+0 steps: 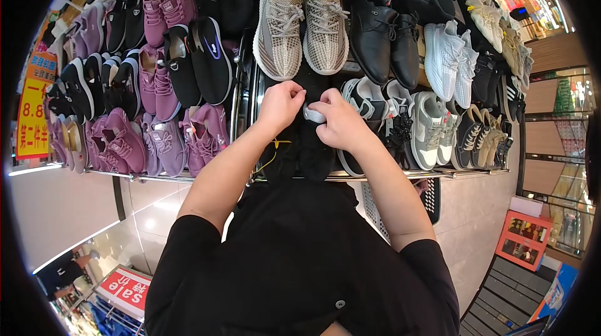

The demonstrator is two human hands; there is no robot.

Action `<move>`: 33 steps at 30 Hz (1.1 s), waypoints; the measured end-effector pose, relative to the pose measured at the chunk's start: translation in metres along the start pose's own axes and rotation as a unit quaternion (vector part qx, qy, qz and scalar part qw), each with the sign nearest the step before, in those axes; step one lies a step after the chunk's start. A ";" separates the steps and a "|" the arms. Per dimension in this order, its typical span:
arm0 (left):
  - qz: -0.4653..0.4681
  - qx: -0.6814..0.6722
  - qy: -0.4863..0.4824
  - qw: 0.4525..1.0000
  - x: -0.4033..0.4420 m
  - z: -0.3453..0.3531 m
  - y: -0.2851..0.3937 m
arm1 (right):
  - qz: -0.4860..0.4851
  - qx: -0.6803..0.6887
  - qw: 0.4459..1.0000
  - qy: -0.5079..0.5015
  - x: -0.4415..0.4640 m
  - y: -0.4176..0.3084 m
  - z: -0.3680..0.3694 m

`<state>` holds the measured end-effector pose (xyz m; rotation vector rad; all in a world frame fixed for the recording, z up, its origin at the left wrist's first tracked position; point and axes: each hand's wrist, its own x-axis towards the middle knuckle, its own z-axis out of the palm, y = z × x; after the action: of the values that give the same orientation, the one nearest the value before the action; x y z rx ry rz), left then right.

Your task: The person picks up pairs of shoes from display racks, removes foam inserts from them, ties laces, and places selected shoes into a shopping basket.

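Shop interior, brightly lit; pale tiled floor [463, 229] below, wood-backed wall shelving [543, 129] at far right. Working surface: tiered shoe rack with a metal front rail [451, 173], crowded with footwear across its width. Red crate [524, 240] on the right, low; yellow price sign [35, 107] at the left end; red "sale" sign [125, 287] at lower left. Mauve sneakers [125, 142] fill much of the left side; black leather lace-ups [369, 35] and white knit sneakers [441, 54] stand to the right of centre. Beige-and-brown knit sneakers [280, 29] sit just beyond the hands, side by side, toes toward the wearer, long axes running away from the body. Right hand [336, 119]: closed, thumb and fingers gripping a small whitish piece [313, 115]. Left hand [283, 106]: fingers curled, tips brought together; cannot tell whether anything thin is pinched there. The whitish piece lies between the two hands, over dark shapes on the rack; its visible part slants from far left to near right. Full long axis uncertain, the fingers covering one end. Material not identifiable.
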<state>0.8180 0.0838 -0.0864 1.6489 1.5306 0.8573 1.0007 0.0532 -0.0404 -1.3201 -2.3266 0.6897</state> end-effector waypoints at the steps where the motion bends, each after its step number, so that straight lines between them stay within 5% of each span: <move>1: -0.004 -0.008 0.004 1.000 0.000 0.001 0.000 | -0.014 0.002 1.000 -0.003 -0.001 0.003 0.003; 8: 0.004 -0.014 0.018 1.000 -0.006 -0.001 0.004 | -0.003 -0.056 0.993 -0.107 0.000 0.014 0.021; 16: 0.029 0.026 0.023 0.999 -0.009 -0.004 0.010 | 0.030 0.021 0.996 -0.086 -0.021 0.018 0.010; 18: 0.029 0.040 0.007 0.999 -0.019 -0.010 0.015 | -0.030 0.040 0.993 0.110 -0.043 0.019 0.016; 20: 0.229 0.134 0.111 0.958 -0.039 -0.020 0.024 | 0.021 0.026 0.970 0.239 -0.070 0.009 0.017; 24: 0.324 0.220 -0.062 0.918 -0.082 -0.020 0.028 | 0.154 0.184 0.953 0.183 -0.127 -0.003 0.040; 28: 0.300 0.344 -0.064 0.888 -0.089 0.005 0.020 | 0.232 0.375 0.893 0.086 -0.143 -0.013 0.064; 33: 0.308 0.295 -0.073 0.902 -0.078 -0.006 0.024 | 0.196 0.317 0.926 0.052 -0.137 -0.006 0.068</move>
<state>0.8198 0.0051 -0.0631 2.6654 1.2295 0.5658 1.0269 -0.0837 -0.1031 -1.4471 -1.5429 1.3194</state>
